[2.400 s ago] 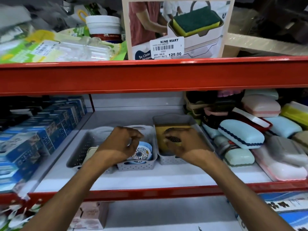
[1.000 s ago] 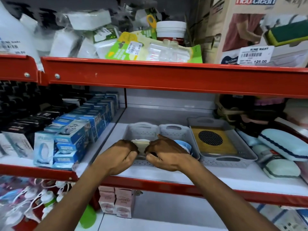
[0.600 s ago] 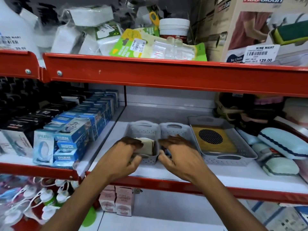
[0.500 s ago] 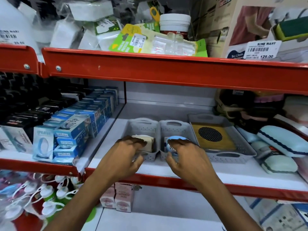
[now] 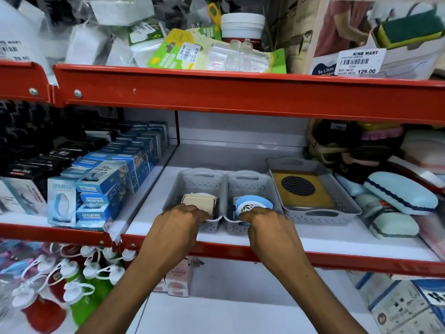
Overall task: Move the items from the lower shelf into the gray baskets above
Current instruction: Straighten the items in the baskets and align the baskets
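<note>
Three gray perforated baskets stand side by side on the white middle shelf. The left basket holds cream, square-edged items. The middle basket holds round blue-rimmed items. The right, wider basket holds a yellow card with a black round mesh piece. My left hand curls over the front rim of the left basket, fingertips against the cream items. My right hand grips the front of the middle basket, fingers on the blue item.
Blue boxes fill the shelf to the left. Soap cases in pastel colours crowd the right. A red shelf beam hangs above. On the lower shelf are pink cartons and capped bottles.
Both hands left the middle and wide baskets, met briefly at the left one, then split. The left hand now rests on the left basket's front, the right on the middle basket's.
</note>
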Motion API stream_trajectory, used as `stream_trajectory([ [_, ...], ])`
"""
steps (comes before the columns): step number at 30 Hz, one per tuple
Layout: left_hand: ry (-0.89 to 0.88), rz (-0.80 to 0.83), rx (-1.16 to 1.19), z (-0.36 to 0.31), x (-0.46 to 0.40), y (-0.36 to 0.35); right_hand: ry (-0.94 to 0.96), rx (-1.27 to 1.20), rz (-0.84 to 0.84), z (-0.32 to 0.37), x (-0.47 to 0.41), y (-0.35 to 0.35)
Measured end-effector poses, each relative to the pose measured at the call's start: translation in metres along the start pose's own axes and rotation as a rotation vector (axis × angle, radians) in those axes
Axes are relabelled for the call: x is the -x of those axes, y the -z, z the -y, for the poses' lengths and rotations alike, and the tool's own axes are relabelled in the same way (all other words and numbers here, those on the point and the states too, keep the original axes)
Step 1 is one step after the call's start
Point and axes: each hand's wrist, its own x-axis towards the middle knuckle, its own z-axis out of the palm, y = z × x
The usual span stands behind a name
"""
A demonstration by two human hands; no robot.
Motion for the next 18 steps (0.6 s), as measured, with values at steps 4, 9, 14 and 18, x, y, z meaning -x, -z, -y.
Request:
stream_trajectory([
  [4, 0.026, 0.016, 0.052, -0.004, 0.008, 0.005, 0.018, -0.032, 0.075, 0.003, 0.011, 0.009],
  [9, 0.054, 0.032, 0.089, -0.008, 0.016, 0.010, 0.037, -0.069, 0.089, 0.004, 0.026, 0.016],
  [14, 0.073, 0.052, 0.088, -0.009, 0.017, 0.013, 0.047, -0.098, 0.139, 0.004, 0.032, 0.023],
  [18, 0.088, 0.061, 0.096, -0.007, 0.019, 0.012, 0.070, -0.271, -0.154, -0.008, 0.047, 0.022],
])
